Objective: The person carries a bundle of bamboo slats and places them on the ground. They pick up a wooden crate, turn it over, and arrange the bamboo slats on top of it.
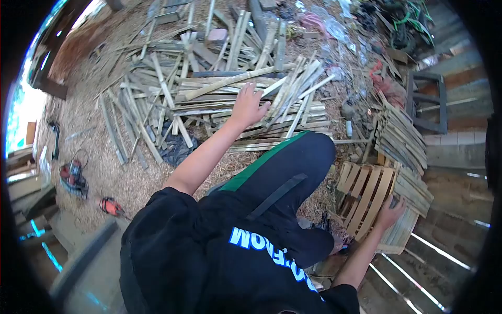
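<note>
The left hand (248,107) is over the layered slats (214,106) beyond the bent knee (314,149); its grip is spread, fingers apart, and whether a fingertip bears on wood cannot be told. The right hand (391,212) is at the slatted crate (370,196), to the person's right, fingers bent beside the grey boards (411,189); whether that grip pinches a board cannot be determined. Principal hazard, as assessed: the slats lie crossed and apparently loose, so pulling one from beneath others could bring the slanted bundle (295,89) sliding against the left hand. Splinters are a further risk, since both hands are bare and the wood looks rough. Uneven pressure from the right hand could shift the crate or dislodge the grey boards, should these be unfastened. Orientation: the layered slats have their long axis mainly left to right, across the person's front; the slanted bundle crosses that line, its far ends pointing away and to the right. The crate's slats likewise run away from the person, far ends inclined rightward.
</note>
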Available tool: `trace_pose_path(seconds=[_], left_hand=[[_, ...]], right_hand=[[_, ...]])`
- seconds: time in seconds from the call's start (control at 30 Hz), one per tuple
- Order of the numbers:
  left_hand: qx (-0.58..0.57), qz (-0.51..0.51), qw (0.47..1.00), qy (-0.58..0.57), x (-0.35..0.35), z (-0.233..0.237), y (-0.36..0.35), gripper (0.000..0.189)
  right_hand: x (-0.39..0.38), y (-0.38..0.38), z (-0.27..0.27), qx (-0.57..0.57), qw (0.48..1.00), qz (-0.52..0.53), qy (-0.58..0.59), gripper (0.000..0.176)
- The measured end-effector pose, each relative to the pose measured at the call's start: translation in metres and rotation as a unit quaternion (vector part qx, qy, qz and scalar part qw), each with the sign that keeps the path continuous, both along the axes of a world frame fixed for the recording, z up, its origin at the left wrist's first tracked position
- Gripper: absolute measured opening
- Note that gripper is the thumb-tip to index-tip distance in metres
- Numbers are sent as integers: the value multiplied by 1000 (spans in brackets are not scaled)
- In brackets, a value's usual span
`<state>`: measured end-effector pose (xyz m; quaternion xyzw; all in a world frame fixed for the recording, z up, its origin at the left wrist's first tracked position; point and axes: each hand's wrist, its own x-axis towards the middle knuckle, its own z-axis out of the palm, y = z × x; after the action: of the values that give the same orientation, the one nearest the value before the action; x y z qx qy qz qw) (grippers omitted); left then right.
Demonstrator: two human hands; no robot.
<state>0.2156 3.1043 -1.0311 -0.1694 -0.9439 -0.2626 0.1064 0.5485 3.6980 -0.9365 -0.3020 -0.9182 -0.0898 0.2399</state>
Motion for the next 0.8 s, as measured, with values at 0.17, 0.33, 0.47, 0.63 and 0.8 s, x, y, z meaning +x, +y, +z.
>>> trace_pose_path(seconds=[0.17, 0.33, 0.47, 0.63, 0.8], left_hand=[[-144, 86, 951, -261, -55, 7, 57, 94], [-145, 74, 936, -314, -79, -23, 76, 96], [-11, 34, 933, -357, -91, -82, 62, 66], [7, -23, 933, -358, -93, -74, 36, 67], [5, -39, 950, -309, -72, -34, -2, 68]], right_hand=[[-1, 1, -4, -9, 1000, -12, 7, 56], [-2, -4, -2, -17, 1000, -15, 14, 55], [-4, -6, -1, -8, 1000, -23, 14, 57], [-4, -7, 1, -12, 1000, -22, 15, 59], [-1, -7, -2, -14, 999, -33, 16, 57]])
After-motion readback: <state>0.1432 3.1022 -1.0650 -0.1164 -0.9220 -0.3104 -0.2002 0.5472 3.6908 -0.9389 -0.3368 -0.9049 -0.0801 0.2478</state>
